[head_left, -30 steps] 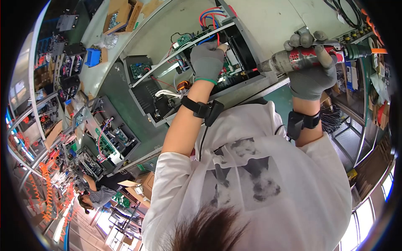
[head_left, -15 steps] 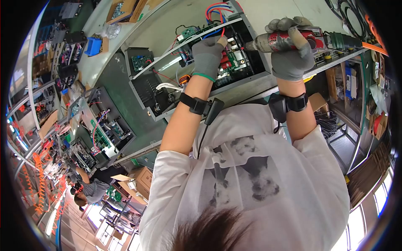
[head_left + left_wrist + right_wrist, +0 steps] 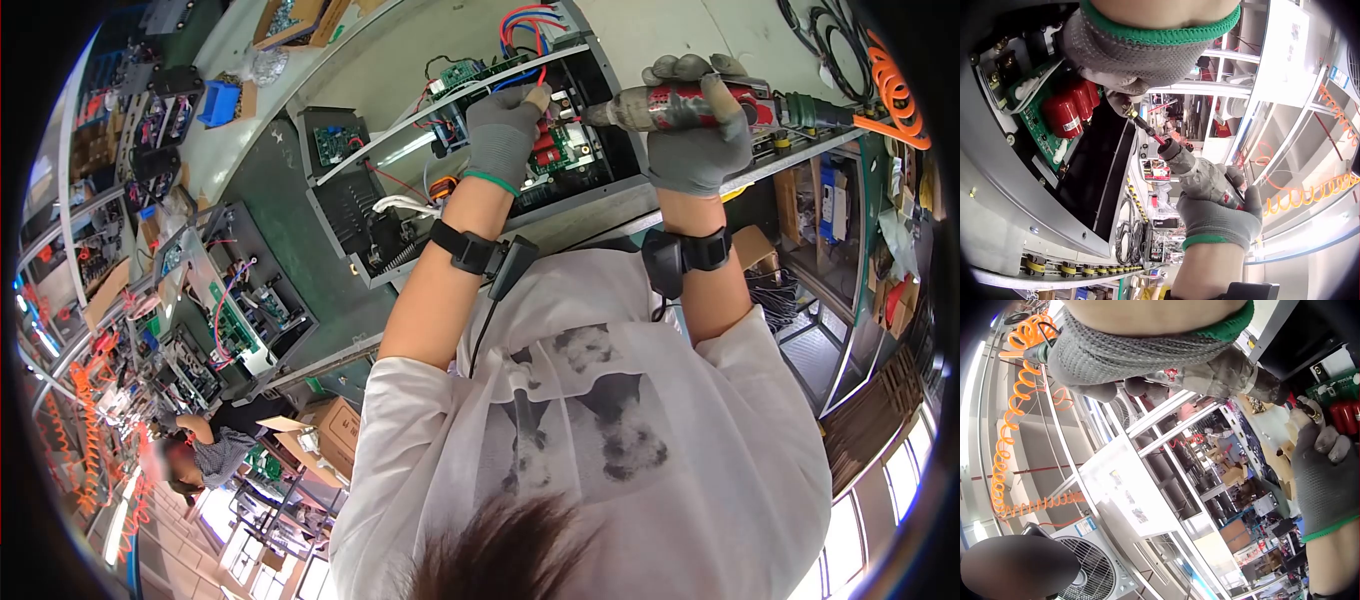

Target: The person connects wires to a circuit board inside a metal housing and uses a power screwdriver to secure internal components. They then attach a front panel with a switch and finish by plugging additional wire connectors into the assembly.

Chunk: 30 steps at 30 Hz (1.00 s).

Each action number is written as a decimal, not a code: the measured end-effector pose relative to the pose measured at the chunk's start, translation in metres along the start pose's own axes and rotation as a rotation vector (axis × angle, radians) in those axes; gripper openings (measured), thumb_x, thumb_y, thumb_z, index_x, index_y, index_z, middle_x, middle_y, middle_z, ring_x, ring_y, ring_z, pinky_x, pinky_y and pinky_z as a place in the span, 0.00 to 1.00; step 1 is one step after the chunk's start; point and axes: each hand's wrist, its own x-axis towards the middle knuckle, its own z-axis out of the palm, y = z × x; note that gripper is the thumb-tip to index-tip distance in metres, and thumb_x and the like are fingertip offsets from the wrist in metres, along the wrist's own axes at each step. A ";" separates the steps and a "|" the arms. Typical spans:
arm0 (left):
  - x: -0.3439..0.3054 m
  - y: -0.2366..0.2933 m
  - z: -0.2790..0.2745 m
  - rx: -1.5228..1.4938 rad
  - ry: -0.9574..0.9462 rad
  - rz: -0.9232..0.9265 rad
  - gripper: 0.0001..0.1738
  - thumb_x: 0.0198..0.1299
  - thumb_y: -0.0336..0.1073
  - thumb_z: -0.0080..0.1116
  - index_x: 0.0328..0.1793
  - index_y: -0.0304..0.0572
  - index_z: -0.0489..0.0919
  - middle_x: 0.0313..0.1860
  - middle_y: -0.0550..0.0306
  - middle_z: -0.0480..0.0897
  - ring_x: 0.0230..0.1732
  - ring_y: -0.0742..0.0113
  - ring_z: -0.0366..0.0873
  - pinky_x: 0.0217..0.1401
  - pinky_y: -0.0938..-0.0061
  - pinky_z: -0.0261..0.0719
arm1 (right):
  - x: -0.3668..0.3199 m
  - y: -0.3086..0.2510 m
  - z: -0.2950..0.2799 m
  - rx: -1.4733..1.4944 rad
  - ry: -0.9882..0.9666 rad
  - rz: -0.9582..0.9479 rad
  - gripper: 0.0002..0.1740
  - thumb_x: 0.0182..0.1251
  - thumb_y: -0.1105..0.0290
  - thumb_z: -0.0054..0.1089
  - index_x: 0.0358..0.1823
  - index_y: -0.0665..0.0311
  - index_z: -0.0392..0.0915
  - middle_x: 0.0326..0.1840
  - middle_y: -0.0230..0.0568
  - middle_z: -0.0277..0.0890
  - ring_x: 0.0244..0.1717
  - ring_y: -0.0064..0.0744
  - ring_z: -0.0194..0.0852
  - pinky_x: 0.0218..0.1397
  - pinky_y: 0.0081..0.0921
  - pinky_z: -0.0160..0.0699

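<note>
An open metal chassis (image 3: 350, 215) lies on the bench with a green circuit board (image 3: 570, 150) and red capacitors (image 3: 1072, 109) inside. My left hand (image 3: 505, 125), in a grey glove, reaches into it and pinches a small brass screw (image 3: 1129, 111) at its fingertips. My right hand (image 3: 700, 135) grips a taped red power screwdriver (image 3: 690, 105) held level. Its bit (image 3: 1147, 128) meets the screw between the left fingers. In the right wrist view the screwdriver (image 3: 1235, 372) points at the left hand (image 3: 1325, 481). An orange coiled hose (image 3: 895, 95) runs from the tool's rear.
More open chassis (image 3: 250, 310) line the green bench to the left. A blue bin (image 3: 218, 103) and a cardboard box (image 3: 290, 20) sit at the far left. Black cables (image 3: 830, 30) lie at the top right. Another person (image 3: 200, 450) works lower left. A fan (image 3: 1097, 562) stands overhead.
My right hand has carried the screwdriver left from the bench edge into the chassis, bringing its bit to my left fingertips. The left hand has stayed in the chassis, shifting slightly.
</note>
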 end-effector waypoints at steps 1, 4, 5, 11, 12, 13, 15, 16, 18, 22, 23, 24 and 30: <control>0.001 0.000 0.000 -0.022 -0.006 -0.020 0.12 0.58 0.36 0.64 0.39 0.33 0.84 0.24 0.60 0.81 0.21 0.78 0.72 0.22 0.82 0.71 | -0.001 0.002 -0.001 0.000 -0.001 0.000 0.16 0.52 0.74 0.54 0.44 0.64 0.69 0.33 0.46 0.76 0.36 0.45 0.76 0.43 0.41 0.76; -0.001 0.002 -0.001 0.034 -0.011 -0.008 0.12 0.58 0.36 0.63 0.39 0.33 0.84 0.23 0.59 0.81 0.22 0.78 0.73 0.22 0.82 0.71 | -0.007 0.010 -0.002 -0.036 0.018 -0.026 0.16 0.53 0.76 0.54 0.45 0.65 0.68 0.34 0.47 0.76 0.35 0.43 0.77 0.42 0.40 0.77; -0.003 0.003 -0.001 0.112 -0.015 0.020 0.12 0.59 0.36 0.62 0.40 0.33 0.84 0.23 0.58 0.81 0.22 0.78 0.74 0.22 0.81 0.72 | -0.009 0.012 -0.001 -0.051 -0.080 -0.059 0.16 0.52 0.77 0.55 0.45 0.65 0.68 0.34 0.48 0.76 0.35 0.42 0.77 0.42 0.40 0.78; 0.004 -0.011 -0.009 0.726 0.055 0.556 0.13 0.53 0.39 0.62 0.42 0.42 0.84 0.31 0.47 0.83 0.34 0.56 0.83 0.38 0.67 0.79 | -0.017 0.020 0.000 -0.032 -0.374 -0.085 0.20 0.53 0.87 0.53 0.48 0.62 0.69 0.36 0.52 0.77 0.35 0.36 0.77 0.24 0.23 0.71; 0.004 -0.012 -0.010 0.724 0.059 0.551 0.13 0.53 0.39 0.62 0.42 0.42 0.84 0.31 0.47 0.83 0.34 0.56 0.83 0.38 0.67 0.79 | -0.018 0.020 0.000 -0.033 -0.375 -0.079 0.20 0.53 0.87 0.53 0.48 0.62 0.69 0.36 0.52 0.77 0.35 0.36 0.77 0.24 0.23 0.71; 0.004 -0.012 -0.008 0.766 0.095 0.590 0.15 0.52 0.40 0.63 0.43 0.41 0.84 0.30 0.46 0.83 0.30 0.56 0.82 0.35 0.69 0.78 | -0.019 0.021 0.001 -0.056 -0.367 -0.086 0.20 0.54 0.87 0.54 0.48 0.63 0.69 0.36 0.52 0.77 0.35 0.36 0.77 0.25 0.24 0.72; 0.003 -0.013 -0.004 0.805 0.135 0.627 0.16 0.51 0.42 0.64 0.43 0.41 0.84 0.29 0.46 0.83 0.26 0.57 0.81 0.32 0.70 0.77 | -0.018 0.022 0.001 -0.080 -0.363 -0.091 0.19 0.54 0.86 0.55 0.48 0.63 0.69 0.36 0.52 0.77 0.35 0.36 0.77 0.26 0.24 0.73; 0.001 -0.013 -0.003 0.819 0.170 0.604 0.15 0.52 0.43 0.63 0.43 0.44 0.85 0.29 0.48 0.83 0.28 0.55 0.81 0.33 0.69 0.77 | -0.018 0.022 0.000 -0.076 -0.380 -0.086 0.20 0.54 0.87 0.54 0.48 0.64 0.68 0.37 0.52 0.77 0.35 0.36 0.77 0.27 0.25 0.75; -0.003 -0.007 0.001 0.830 0.206 0.580 0.14 0.52 0.44 0.62 0.42 0.48 0.85 0.30 0.49 0.83 0.30 0.54 0.81 0.34 0.67 0.77 | -0.019 0.024 0.000 -0.073 -0.399 -0.079 0.20 0.53 0.88 0.54 0.48 0.65 0.68 0.37 0.52 0.77 0.35 0.36 0.78 0.28 0.27 0.77; -0.008 0.019 0.005 1.208 0.171 0.453 0.11 0.52 0.47 0.61 0.39 0.57 0.86 0.30 0.54 0.83 0.32 0.55 0.81 0.33 0.65 0.76 | -0.024 0.025 0.001 -0.231 -0.544 -0.163 0.21 0.53 0.92 0.52 0.48 0.68 0.66 0.39 0.52 0.77 0.36 0.34 0.77 0.38 0.30 0.81; -0.007 0.022 0.003 1.284 0.162 0.468 0.11 0.52 0.48 0.61 0.38 0.59 0.86 0.30 0.56 0.83 0.33 0.55 0.81 0.33 0.65 0.76 | -0.027 0.027 0.000 -0.255 -0.572 -0.173 0.20 0.55 0.91 0.53 0.48 0.68 0.66 0.39 0.52 0.77 0.36 0.34 0.77 0.40 0.29 0.80; -0.003 0.021 0.002 1.281 0.171 0.468 0.11 0.52 0.48 0.61 0.38 0.59 0.86 0.30 0.56 0.83 0.33 0.55 0.81 0.33 0.65 0.76 | -0.029 0.029 0.000 -0.277 -0.603 -0.183 0.19 0.56 0.90 0.53 0.48 0.68 0.65 0.39 0.51 0.76 0.37 0.34 0.77 0.41 0.28 0.80; 0.016 0.024 -0.001 1.272 0.045 0.443 0.12 0.51 0.51 0.62 0.34 0.55 0.85 0.30 0.55 0.83 0.34 0.53 0.81 0.33 0.64 0.76 | -0.027 0.034 0.005 -0.262 -0.579 -0.148 0.18 0.55 0.89 0.55 0.47 0.70 0.67 0.40 0.50 0.77 0.38 0.33 0.78 0.42 0.28 0.80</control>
